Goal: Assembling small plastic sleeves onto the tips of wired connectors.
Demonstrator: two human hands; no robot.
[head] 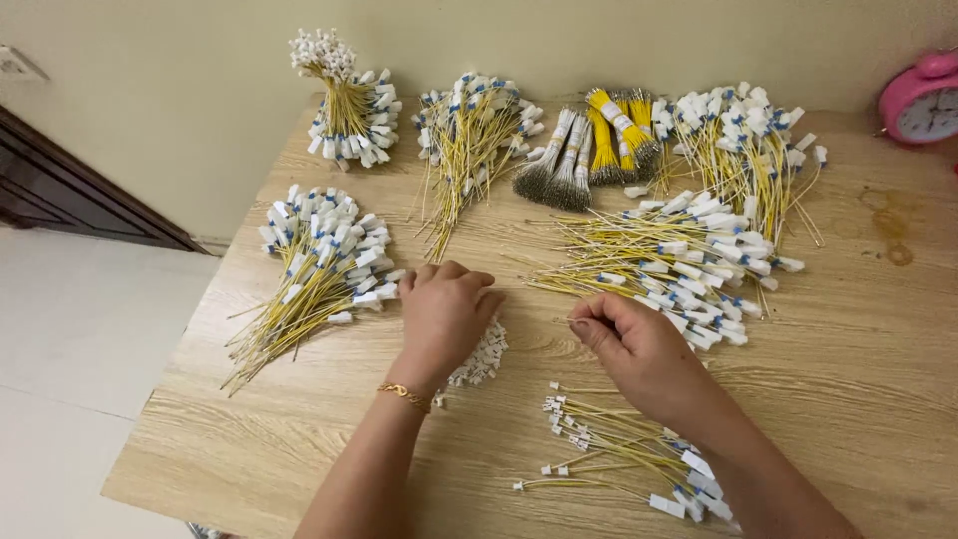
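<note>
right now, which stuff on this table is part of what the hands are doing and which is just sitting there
In hand:
- left hand on the small white connector pile
- right hand pinching a thin wire beside the loose wire heap
- fitted wires under the right wrist

Lying about:
- pink alarm clock
- taped yellow bundles
- upright wire bunch

A loose heap of tiny white connectors point(481, 359) lies on the table partly under the left palm, while one thin yellow wire point(559, 320), lying level, pokes leftward from the right fingertips, beside the wire pile point(664, 262).
</note>
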